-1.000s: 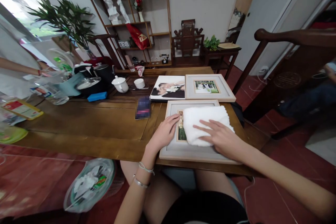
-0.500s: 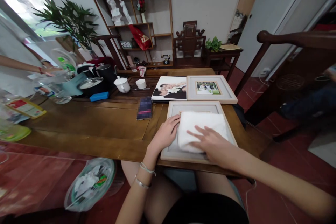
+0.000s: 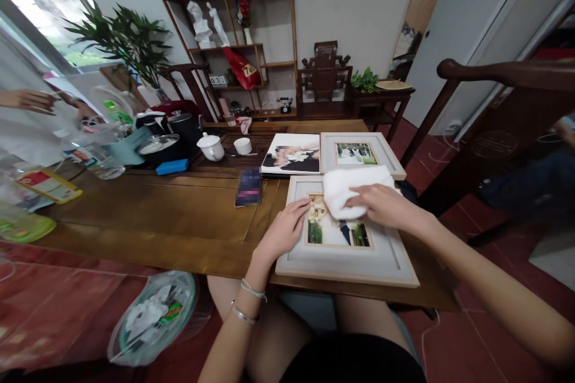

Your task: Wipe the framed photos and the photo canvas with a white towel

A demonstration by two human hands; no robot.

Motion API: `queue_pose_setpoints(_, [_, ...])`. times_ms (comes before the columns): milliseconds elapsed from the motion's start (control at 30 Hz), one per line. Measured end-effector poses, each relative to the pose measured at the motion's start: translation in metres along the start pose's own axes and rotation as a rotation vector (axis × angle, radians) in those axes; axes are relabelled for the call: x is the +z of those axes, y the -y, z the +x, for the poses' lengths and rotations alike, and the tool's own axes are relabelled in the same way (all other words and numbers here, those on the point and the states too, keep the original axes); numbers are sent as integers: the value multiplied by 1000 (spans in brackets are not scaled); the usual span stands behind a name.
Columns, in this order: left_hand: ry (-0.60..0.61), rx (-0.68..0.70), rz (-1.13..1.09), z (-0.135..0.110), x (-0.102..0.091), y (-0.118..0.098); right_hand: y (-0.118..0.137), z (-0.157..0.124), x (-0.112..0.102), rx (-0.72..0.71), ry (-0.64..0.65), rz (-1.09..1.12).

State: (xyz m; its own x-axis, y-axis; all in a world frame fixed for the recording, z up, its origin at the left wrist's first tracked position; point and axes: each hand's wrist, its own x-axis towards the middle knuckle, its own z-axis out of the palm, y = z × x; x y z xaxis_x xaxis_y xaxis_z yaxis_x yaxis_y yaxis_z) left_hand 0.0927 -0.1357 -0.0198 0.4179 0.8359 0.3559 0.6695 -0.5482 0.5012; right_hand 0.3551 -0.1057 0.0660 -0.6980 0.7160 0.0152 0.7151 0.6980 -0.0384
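A picture frame point(image 3: 350, 266) with a light wooden border and a pale mat lies flat at the table's front edge. My left hand point(image 3: 287, 226) rests on its left side, fingers outstretched beside the inset photo point(image 3: 332, 234). My right hand point(image 3: 386, 206) presses a folded white towel point(image 3: 353, 191) onto the upper right part of the frame. The towel hides the photo's top right corner and overlaps the near edge of a second picture frame point(image 3: 395, 164) behind. A white-bordered picture point(image 3: 291, 155) lies to the left of that second frame.
On the wooden table point(image 3: 179, 215) are a dark booklet-like item point(image 3: 248, 187), a lidded white cup point(image 3: 210, 147), a blue block point(image 3: 172, 167) and a yellow-labelled bottle point(image 3: 49, 184). Another person's hand point(image 3: 31, 100) is at far left. A lined bin point(image 3: 155, 317) stands below; a wooden chair point(image 3: 494, 125) is right.
My right hand has moved the towel up and to the right, uncovering most of the inset photo. My left hand has stayed in place. The other person's hand has risen at far left.
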Motion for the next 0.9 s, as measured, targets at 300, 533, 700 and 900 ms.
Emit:
queue_pose_setpoints(300, [7, -6, 13, 0, 0, -1, 55, 0, 38, -57, 29, -156])
queue_pose_setpoints(533, [29, -12, 24, 1, -3, -3, 99, -54, 5, -309, 109, 126])
queue_pose_setpoints(700, [20, -12, 12, 1, -1, -2, 80, -45, 4, -183, 106, 158])
queue_pose_setpoints(900, [5, -2, -2, 0, 0, 0, 36, 2, 38, 12, -96, -101])
